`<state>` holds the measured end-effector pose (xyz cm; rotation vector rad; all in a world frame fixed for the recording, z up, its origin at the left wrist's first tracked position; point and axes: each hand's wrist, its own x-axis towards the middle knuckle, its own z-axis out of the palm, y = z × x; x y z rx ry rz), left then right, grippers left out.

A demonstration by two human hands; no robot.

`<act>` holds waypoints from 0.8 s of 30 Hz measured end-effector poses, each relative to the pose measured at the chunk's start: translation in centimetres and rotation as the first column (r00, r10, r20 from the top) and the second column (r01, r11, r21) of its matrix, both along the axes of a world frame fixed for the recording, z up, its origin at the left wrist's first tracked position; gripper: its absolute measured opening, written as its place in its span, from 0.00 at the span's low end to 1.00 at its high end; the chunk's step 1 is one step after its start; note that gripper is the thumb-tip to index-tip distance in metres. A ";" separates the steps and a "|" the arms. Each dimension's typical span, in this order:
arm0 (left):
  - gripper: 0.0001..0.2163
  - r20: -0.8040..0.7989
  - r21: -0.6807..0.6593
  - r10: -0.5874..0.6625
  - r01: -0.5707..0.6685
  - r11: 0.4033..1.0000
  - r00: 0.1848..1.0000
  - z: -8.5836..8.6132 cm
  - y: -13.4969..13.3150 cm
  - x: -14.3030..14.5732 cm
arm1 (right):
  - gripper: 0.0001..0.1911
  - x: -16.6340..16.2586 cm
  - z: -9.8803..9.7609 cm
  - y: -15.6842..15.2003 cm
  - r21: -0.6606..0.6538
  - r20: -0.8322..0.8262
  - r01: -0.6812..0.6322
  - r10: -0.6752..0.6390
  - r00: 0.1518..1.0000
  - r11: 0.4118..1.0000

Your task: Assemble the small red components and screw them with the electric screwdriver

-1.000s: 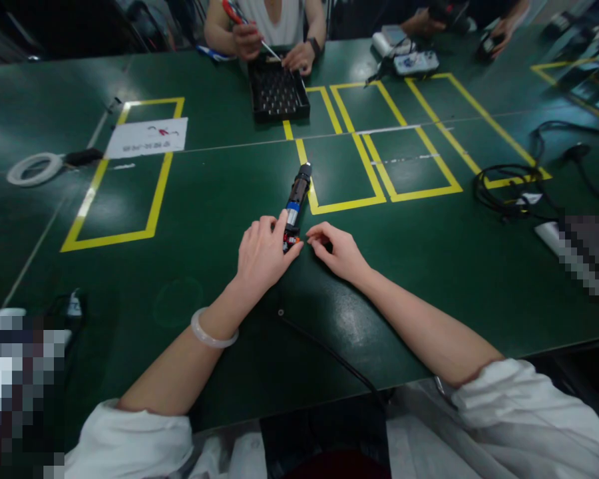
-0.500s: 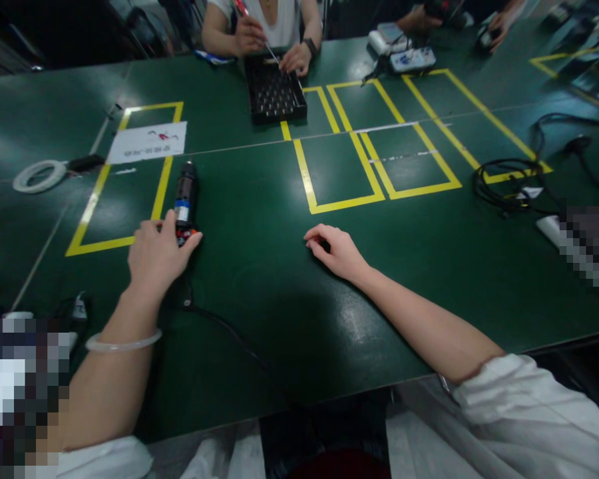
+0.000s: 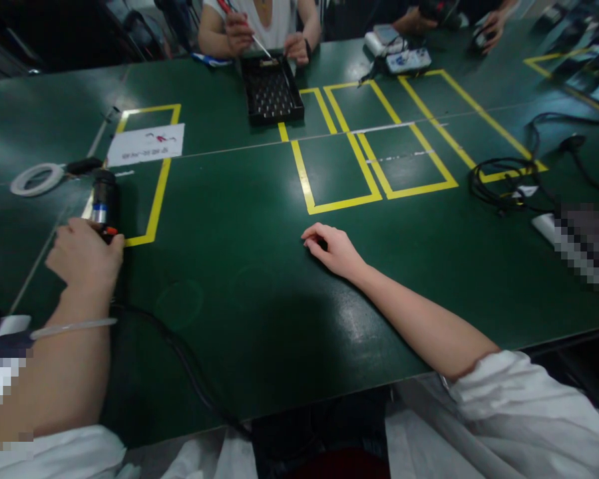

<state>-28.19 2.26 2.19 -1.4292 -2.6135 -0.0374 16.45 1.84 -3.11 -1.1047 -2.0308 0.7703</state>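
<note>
My left hand (image 3: 84, 253) is closed around the rear of a black cylindrical corded power tool (image 3: 104, 199) with a blue and silver band and an orange-red part near my thumb. The tool points away from me, over the left yellow tape outline (image 3: 156, 206). Its black cord (image 3: 180, 346) runs back from under my wrist across the table to the front edge. My right hand (image 3: 337, 249) rests on the green table, fingers loosely bent, with a gap between thumb and fingers and nothing in it.
Beyond the tool lie a printed paper (image 3: 147, 144) and a white ring-shaped roll (image 3: 37, 179). Across the table a person works with a red-handled tool over a black tray (image 3: 274, 96). More tape outlines, a power strip (image 3: 409, 61) and coiled black cable (image 3: 499, 179) are right.
My left hand has carried the power tool leftward, from right of the left tape outline to over it, and the cord has followed. My right hand has stayed in place.
</note>
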 end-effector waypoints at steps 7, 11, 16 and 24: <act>0.28 0.044 0.058 -0.008 0.005 0.998 0.999 0.8 1.3 1.2 | 0.05 -0.1 -0.2 0.0 0.010 0.010 0.003 -0.004 1.000 1.000; 0.22 0.301 0.230 -0.375 0.315 0.921 0.877 1.5 2.3 8.1 | 0.05 -0.1 -0.1 0.0 0.005 0.008 0.001 -0.001 1.000 1.000; 0.23 0.818 0.251 -0.528 0.684 0.685 0.228 1.3 1.4 19.0 | 0.08 0.0 0.0 -0.2 -0.032 -0.095 -0.057 0.054 0.994 0.998; 0.34 0.937 0.315 -0.321 0.729 0.608 -0.136 -1.6 -0.8 23.7 | 0.08 -0.2 0.2 -0.4 -0.075 -0.170 -0.218 0.203 0.964 0.973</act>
